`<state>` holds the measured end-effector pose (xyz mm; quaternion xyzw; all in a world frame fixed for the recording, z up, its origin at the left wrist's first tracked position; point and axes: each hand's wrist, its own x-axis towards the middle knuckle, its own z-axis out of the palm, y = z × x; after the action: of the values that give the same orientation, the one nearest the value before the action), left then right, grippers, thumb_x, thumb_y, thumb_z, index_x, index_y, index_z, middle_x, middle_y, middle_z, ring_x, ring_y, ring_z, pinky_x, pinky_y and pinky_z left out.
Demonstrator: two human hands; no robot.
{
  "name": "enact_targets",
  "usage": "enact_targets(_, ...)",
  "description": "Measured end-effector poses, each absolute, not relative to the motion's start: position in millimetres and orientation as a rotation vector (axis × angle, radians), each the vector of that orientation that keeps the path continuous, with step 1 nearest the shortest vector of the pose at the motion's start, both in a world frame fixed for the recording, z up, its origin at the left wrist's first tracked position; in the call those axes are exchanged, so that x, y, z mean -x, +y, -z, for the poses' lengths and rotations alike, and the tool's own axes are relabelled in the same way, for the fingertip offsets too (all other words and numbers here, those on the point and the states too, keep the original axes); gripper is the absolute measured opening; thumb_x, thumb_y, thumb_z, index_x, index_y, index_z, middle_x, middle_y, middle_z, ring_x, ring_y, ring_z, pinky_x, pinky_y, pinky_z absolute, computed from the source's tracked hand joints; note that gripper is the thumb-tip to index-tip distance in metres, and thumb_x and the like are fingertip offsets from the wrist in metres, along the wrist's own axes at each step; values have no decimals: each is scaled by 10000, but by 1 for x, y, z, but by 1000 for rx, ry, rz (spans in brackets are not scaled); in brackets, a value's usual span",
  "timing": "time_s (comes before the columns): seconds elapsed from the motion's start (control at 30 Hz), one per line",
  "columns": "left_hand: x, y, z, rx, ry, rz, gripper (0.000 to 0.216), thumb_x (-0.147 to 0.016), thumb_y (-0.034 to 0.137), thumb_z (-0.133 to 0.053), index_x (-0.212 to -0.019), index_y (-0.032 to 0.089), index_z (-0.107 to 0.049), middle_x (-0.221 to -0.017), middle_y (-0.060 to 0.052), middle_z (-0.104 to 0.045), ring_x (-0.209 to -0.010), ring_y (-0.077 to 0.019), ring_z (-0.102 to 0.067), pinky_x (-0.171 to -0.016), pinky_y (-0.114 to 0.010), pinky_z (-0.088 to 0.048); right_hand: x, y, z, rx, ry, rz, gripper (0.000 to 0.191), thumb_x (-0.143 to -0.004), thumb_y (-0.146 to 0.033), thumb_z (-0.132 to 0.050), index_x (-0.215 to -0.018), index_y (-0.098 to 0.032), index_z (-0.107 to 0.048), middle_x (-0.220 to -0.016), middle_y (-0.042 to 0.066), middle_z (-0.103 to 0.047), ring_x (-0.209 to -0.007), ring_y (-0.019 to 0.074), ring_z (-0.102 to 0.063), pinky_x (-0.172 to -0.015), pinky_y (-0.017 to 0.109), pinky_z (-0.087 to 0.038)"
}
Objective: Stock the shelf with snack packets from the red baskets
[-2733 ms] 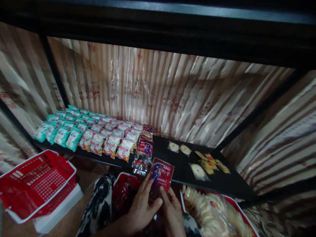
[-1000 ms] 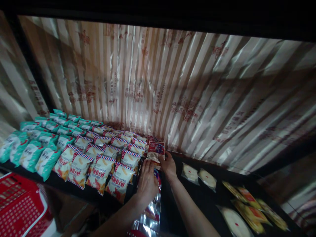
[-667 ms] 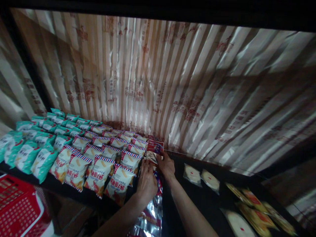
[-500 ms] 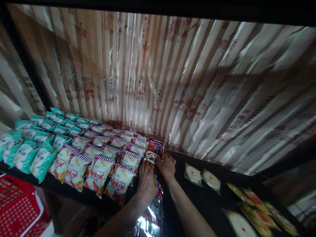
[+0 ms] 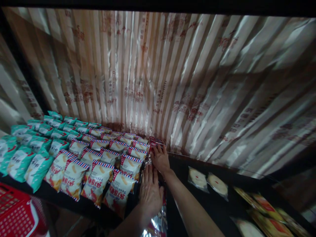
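A row of shiny red-and-silver snack packets (image 5: 158, 219) runs from the front of the black shelf back toward the wall. My left hand (image 5: 151, 194) lies on this row, palm down and fingers stretched forward. Farther back, my right hand (image 5: 160, 159) presses on the dark red packet (image 5: 154, 141) at the row's far end, its fingers spread and extended. Both hands cover much of the packets beneath them. Just left of my hands stand white snack bags (image 5: 119, 192) with red lettering and striped tops, in several rows.
Teal snack bags (image 5: 39, 169) fill the shelf's left end. To the right lie round pale items in clear wrap (image 5: 218, 185) and flat yellow-and-red packs (image 5: 268, 219). A red basket (image 5: 18, 214) stands at lower left. A crinkled plastic-covered wall (image 5: 148, 82) closes the back.
My right hand has shifted back and left, onto the end packet, which it now largely covers. My left hand has flattened and sits slightly nearer me. The view has shifted a little.
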<state>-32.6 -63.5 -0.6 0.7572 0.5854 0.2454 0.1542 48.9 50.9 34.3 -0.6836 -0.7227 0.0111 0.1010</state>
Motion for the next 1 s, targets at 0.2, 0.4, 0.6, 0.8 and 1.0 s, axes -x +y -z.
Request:
enact_targets(0.2,32,-64,2,-2192,1675,-605,675,-825,442,-419,-1374,64,-313,-1475,-151,-235,-1369,-318,-136,-1115,-488,-189,-38,61,-31,2175,-2139,-137,539,-874,-476,-274,-1377,-288,-324,-1504,32,-222,-1365,375,-75,-1047,513,-131)
enact_targets(0.4,32,-64,3,-2164,1665,-648,699,-823,502,-403,-1363,64,-336,-1456,-165,-282,-1358,-349,-159,-1100,-521,-200,-36,63,-24,2212,-2087,-142,523,-869,-487,-273,-1359,-320,-346,-1498,16,-241,-1352,360,-155,-1033,490,-175)
enact_targets(0.6,32,-63,-4,-2151,1653,-581,710,-837,534,-357,-1361,55,-340,-1457,-172,-276,-1350,-349,-188,-1112,-508,-173,-39,65,-16,2213,-2045,-192,525,-868,-486,-276,-1364,-322,-328,-1492,14,-254,-1336,327,-220,-1018,460,-238)
enact_targets(0.8,32,-63,-2,-2148,1654,-579,709,-836,546,-360,-1364,74,-342,-1459,-164,-276,-1351,-342,-194,-1114,-497,-173,-38,64,-15,2225,-2037,-195,533,-860,-497,-279,-1363,-327,-329,-1492,10,-254,-1336,330,-216,-1009,462,-246)
enact_targets(1.0,31,-62,11,-2194,1693,-623,661,-828,460,-418,-1369,89,-334,-1458,-153,-285,-1343,-331,-226,-1105,-492,-204,-36,65,-19,2222,-2086,-181,506,-850,-456,-311,-1332,-324,-389,-1486,9,-273,-1347,344,-176,-1010,470,-222)
